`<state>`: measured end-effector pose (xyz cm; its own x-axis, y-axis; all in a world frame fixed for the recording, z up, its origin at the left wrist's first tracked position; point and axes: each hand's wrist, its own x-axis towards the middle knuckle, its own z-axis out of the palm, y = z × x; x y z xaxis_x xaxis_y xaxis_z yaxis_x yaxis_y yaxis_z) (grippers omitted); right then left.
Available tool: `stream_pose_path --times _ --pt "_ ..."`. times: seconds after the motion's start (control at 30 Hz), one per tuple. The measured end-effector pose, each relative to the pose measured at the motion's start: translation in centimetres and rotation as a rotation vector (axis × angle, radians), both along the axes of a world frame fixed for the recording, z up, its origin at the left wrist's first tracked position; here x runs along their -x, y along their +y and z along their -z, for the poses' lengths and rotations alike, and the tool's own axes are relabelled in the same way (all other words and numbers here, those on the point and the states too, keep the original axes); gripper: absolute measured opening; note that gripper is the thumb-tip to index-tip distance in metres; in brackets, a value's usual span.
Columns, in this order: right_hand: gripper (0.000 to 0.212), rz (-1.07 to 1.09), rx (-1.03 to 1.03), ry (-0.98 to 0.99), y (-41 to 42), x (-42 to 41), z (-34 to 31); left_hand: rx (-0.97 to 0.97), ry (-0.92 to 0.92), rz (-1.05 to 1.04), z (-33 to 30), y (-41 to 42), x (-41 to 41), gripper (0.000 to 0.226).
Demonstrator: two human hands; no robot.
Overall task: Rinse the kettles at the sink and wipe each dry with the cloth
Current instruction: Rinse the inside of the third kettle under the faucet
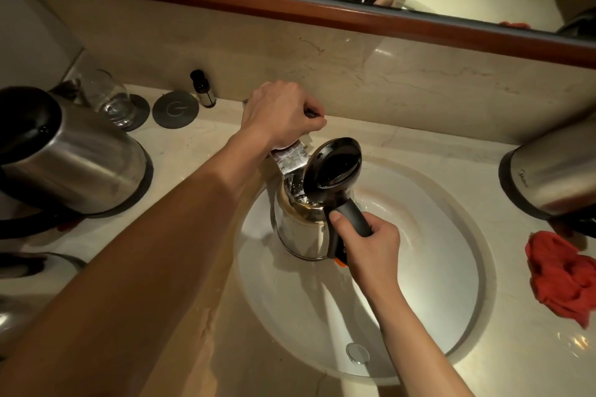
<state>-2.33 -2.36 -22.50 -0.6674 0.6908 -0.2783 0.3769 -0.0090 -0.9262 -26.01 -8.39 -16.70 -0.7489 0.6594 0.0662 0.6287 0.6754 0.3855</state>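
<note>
Right hand (pixel 371 248) grips kettle (pixel 301 229); left hand (pixel 283 113) grips tap (pixel 292 159).

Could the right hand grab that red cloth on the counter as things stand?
Probably not right away. The right hand grips the handle of the kettle held over the sink. The red cloth lies uncovered on the counter to its right, so the path looks free once the kettle is set down.

A drinking glass (pixel 111 100) stands on a dark coaster (pixel 138 111). Second coaster (pixel 175 109) alongside; small dark-capped bottle (pixel 203 89) at the backsplash
</note>
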Motion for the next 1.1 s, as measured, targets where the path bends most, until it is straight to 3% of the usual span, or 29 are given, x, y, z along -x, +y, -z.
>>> stream_pose_path --times 0.83,1.1 --pt "0.05 -0.029 -0.028 0.001 0.2 -0.2 0.8 0.0 0.005 -0.003 -0.7 -0.1 -0.4 0.02" --pt "0.042 -0.04 -0.06 -0.007 0.3 0.0 -0.2 0.012 -0.001 -0.004 -0.6 0.0 -0.3 0.021"
